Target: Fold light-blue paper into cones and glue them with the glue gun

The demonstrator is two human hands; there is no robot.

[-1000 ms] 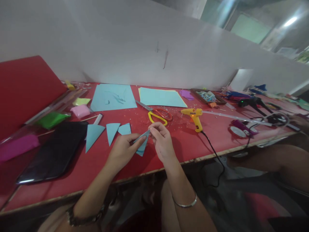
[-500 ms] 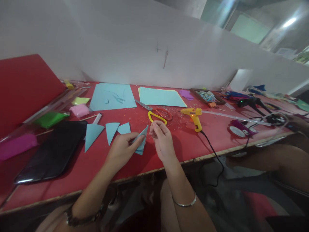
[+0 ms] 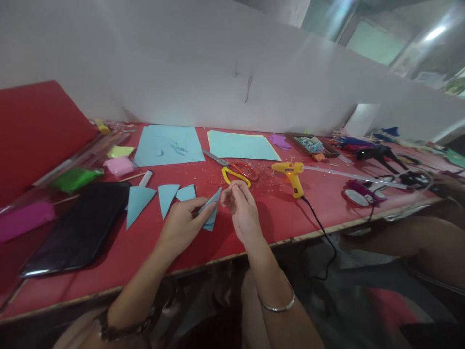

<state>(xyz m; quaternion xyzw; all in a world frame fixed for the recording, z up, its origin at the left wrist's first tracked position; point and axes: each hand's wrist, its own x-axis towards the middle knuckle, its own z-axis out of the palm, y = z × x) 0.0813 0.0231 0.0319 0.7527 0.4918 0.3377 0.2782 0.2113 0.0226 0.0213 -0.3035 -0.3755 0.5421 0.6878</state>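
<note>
Thumb and fingers of my left hand (image 3: pixel 185 218) pinch a folded light-blue paper piece (image 3: pixel 214 198), its point tilted up to the right. Beneath it lie more blue paper pieces (image 3: pixel 210 224), partly hidden by the hand. My right hand (image 3: pixel 243 208) is close beside the paper's tip, fingers curled in and closed; whatever they hold, if anything, is hidden. To the left on the red table lie a blue paper triangle (image 3: pixel 167 198), a larger paper wedge (image 3: pixel 139 203) and a small blue piece (image 3: pixel 186 193). Scissors with yellow and red handles (image 3: pixel 238 175) rest just beyond my right hand.
A yellow glue gun (image 3: pixel 290 175) with a black cord lies to the right. Blue sheets (image 3: pixel 243 146) and a blue sheet with scraps (image 3: pixel 152 140) lie at the back. A black tray-like object (image 3: pixel 80 228) is at left. Another person's leg (image 3: pixel 407 237) shows at right.
Both hands have shifted very slightly, with my right fingertips a little nearer the folded paper. The paper stays in my left hand.
</note>
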